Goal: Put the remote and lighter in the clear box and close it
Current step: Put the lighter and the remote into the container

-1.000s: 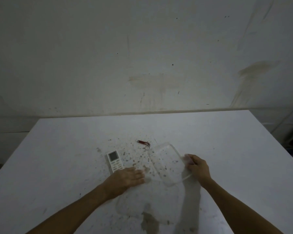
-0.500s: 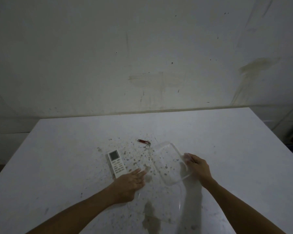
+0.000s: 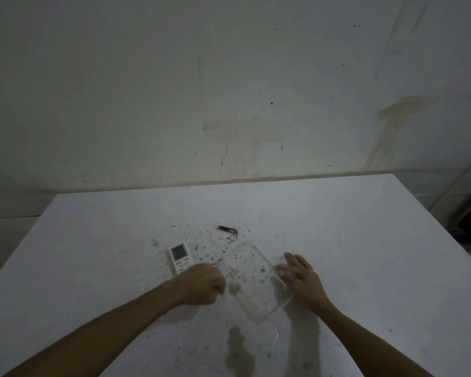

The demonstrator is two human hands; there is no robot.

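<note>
white table (image 3: pixel 93 254), speckled with brown stains and crumbs about its middle, set against a stained pale wall (image 3: pixel 229 91). item, far left of the group: remote (image 3: pixel 180 257), white with a grey screen, lying flat on the table, screen end away from the person; its near end is covered by the left hand. item: left hand (image 3: pixel 203 282), curled into a loose fist, knuckles up, resting at the remote's near end; whether the fingers actually clamp anything cannot be told. item, behind and between the hands: lighter (image 3: pixel 226 228), red, lying flat with a small metal ring (image 3: pixel 233 237) at its right end, apart from both hands and outside the box. item: clear box (image 3: pixel 259 281), transparent and hard to trace, tilted, its rim showing as pale curved lines; stains show through it. a second clear curved edge (image 3: pixel 275 336) shows nearer the person, lid or base not tellable. item, right: right hand (image 3: pixel 299 276), fingers spread and extended, flat against the box's right side, not closed around it. large brown stain (image 3: pixel 238 349) on the table near the person, between the forearms.
</note>
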